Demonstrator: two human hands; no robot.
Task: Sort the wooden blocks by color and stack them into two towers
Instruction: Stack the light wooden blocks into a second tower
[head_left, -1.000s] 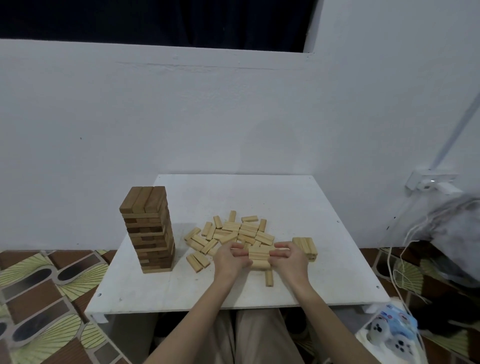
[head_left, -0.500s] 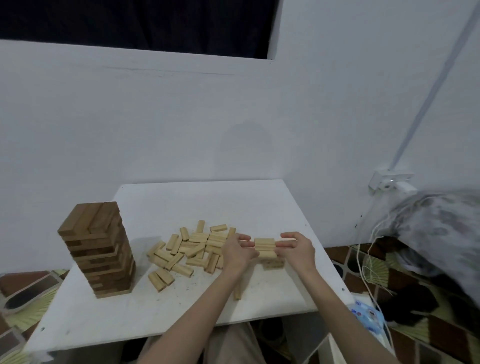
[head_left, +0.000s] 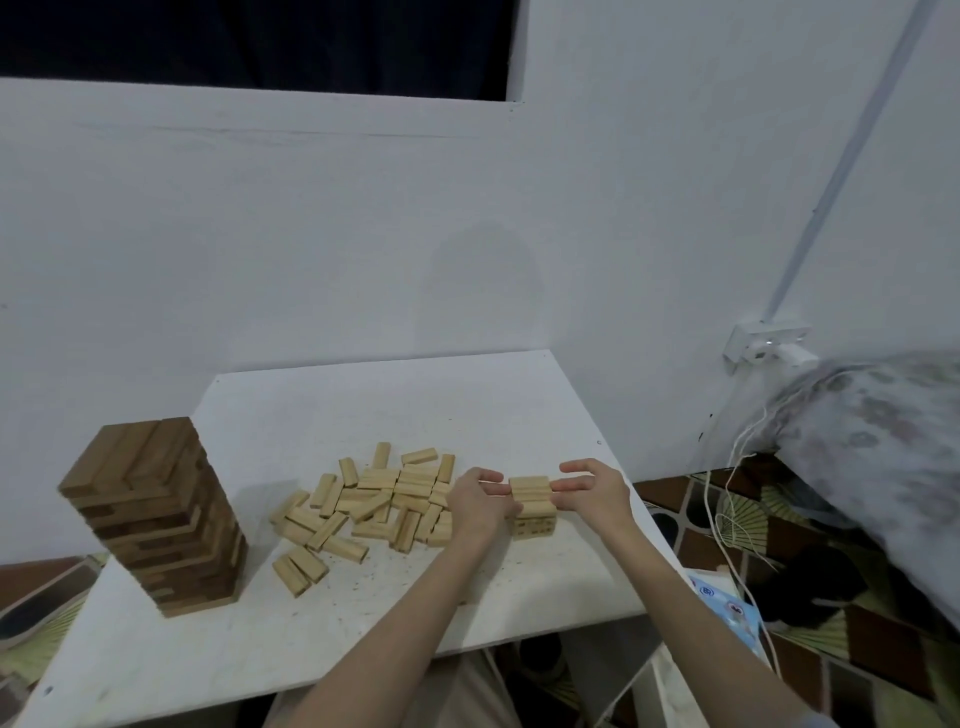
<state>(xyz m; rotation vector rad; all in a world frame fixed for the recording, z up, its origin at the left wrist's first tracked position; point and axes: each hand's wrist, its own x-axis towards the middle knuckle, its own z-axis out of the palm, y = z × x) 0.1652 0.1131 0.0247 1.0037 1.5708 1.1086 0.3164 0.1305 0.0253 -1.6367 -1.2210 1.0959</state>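
Overhead, we note a white wall (head_left: 311, 249) behind a white square surface (head_left: 363, 613), its top speckled with small dark specks. At the far right lies a patterned grey cushion (head_left: 883, 467), with a white wall socket (head_left: 763, 345) and thin white cords (head_left: 727, 509) hanging beside it. A tiled floor (head_left: 810, 540) with leaf patterns shows at both lower corners.

On the left of the surface we log the dark tower (head_left: 156, 514): brown blocks in crossed layers, upright, top layer of three blocks lying side by side. To its right, apart from it, sits the loose pile of light blocks (head_left: 374, 504), pale pieces lying flat at mixed angles, some touching, a few separate at the near-left edge.

Just right of the pile stands the light stack (head_left: 531, 506), a low stack of a few layers near the surface's right edge. Our left hand (head_left: 478, 506) presses its fingers against the stack's left face. Our right hand (head_left: 592, 491) does the same on the right face, fingers fairly straight, thumb raised above. Each grip is loose: flat contact on the top layer's ends, nothing enclosed.
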